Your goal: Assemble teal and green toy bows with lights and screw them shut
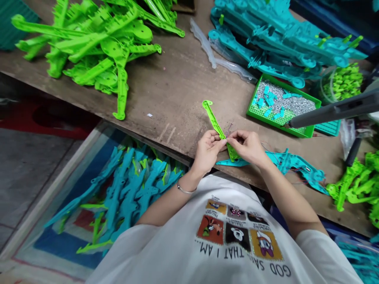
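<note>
A long bright green plastic part (213,120), hooked at its far end, is held slantwise near the table's front edge. My left hand (208,150) grips it around the middle, thumb and fingers closed. The fingers of my right hand (247,145) are pinched together against the same part, from the right; anything tiny between them is hidden. Beneath and to the right of my hands lies a teal toy-gun-shaped plastic shell (304,167) with thin wires on it.
Green shells (112,47) are heaped at the left, teal shells (266,35) at the back right. A green tray (251,108) holds screws and small teal pieces. An electric screwdriver (331,110) hangs over it. More green parts (346,181) lie right; assembled teal toys (127,193) fill a container below.
</note>
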Demonstrator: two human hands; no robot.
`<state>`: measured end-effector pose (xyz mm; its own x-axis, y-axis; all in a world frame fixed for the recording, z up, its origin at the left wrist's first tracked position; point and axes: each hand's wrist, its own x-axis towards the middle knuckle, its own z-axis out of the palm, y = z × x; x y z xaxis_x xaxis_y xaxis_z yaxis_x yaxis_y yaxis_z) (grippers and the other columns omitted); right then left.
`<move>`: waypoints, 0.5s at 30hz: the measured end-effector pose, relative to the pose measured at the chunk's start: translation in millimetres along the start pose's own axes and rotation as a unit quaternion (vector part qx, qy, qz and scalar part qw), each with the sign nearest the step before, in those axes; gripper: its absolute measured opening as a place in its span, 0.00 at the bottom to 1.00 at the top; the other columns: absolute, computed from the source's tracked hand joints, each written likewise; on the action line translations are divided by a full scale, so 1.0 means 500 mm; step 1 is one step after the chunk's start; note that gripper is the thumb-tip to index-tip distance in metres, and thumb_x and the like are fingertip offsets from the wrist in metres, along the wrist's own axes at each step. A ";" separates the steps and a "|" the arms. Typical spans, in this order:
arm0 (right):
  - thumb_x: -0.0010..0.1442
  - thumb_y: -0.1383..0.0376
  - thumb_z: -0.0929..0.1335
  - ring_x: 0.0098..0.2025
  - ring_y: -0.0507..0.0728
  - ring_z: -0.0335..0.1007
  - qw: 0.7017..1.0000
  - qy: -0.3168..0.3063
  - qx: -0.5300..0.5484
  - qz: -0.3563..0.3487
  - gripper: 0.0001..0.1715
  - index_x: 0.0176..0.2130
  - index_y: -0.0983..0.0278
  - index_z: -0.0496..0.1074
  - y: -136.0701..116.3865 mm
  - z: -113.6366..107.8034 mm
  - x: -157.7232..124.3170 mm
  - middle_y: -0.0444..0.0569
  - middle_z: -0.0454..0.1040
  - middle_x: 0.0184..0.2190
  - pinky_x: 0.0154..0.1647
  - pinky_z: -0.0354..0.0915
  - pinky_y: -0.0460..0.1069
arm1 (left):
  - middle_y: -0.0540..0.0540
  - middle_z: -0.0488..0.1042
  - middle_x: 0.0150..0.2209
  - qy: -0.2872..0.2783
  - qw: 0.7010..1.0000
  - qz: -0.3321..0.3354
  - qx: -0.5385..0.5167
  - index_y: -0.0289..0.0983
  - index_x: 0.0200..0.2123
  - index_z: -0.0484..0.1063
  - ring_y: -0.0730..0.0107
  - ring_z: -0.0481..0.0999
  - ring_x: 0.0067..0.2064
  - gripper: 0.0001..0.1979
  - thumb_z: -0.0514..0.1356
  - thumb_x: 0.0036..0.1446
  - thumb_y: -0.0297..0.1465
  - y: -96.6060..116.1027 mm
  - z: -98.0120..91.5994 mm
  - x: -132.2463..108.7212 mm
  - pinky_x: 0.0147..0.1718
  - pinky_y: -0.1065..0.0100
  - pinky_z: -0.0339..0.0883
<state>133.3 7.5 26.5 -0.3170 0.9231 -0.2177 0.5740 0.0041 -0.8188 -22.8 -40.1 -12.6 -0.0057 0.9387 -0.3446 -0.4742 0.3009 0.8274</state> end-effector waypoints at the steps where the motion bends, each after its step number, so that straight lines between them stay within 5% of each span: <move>1: 0.62 0.57 0.70 0.26 0.50 0.65 1.000 0.001 0.008 -0.003 0.14 0.36 0.65 0.80 0.001 -0.002 -0.002 0.45 0.79 0.28 0.29 0.58 0.46 | 0.49 0.79 0.42 0.005 1.000 -0.003 -0.002 0.39 0.45 0.67 0.71 0.81 0.43 0.21 0.72 0.54 0.37 -0.002 0.000 0.000 0.46 0.65 0.80; 9: 0.61 0.62 0.69 0.27 0.50 0.68 0.999 -0.011 -0.009 -0.029 0.10 0.37 0.64 0.80 0.010 -0.004 -0.011 0.45 0.80 0.29 0.30 0.59 0.46 | 0.51 0.76 0.36 0.060 0.998 0.013 0.019 0.38 0.42 0.66 0.75 0.79 0.37 0.20 0.72 0.52 0.34 -0.013 0.007 0.002 0.41 0.70 0.79; 15: 0.61 0.63 0.69 0.32 0.53 0.74 0.999 0.001 -0.012 -0.045 0.09 0.37 0.63 0.80 0.007 -0.006 -0.012 0.46 0.82 0.33 0.34 0.63 0.47 | 0.48 0.79 0.43 -0.004 1.000 0.009 -0.009 0.39 0.46 0.67 0.72 0.81 0.45 0.22 0.72 0.54 0.38 -0.011 -0.005 0.000 0.50 0.67 0.76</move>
<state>139.6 2.9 26.7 -0.3672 0.9191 -0.1427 0.5608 0.0964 -0.8223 -22.6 -42.4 -18.1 -0.0073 0.9454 -0.3259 -0.4891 0.2809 0.8257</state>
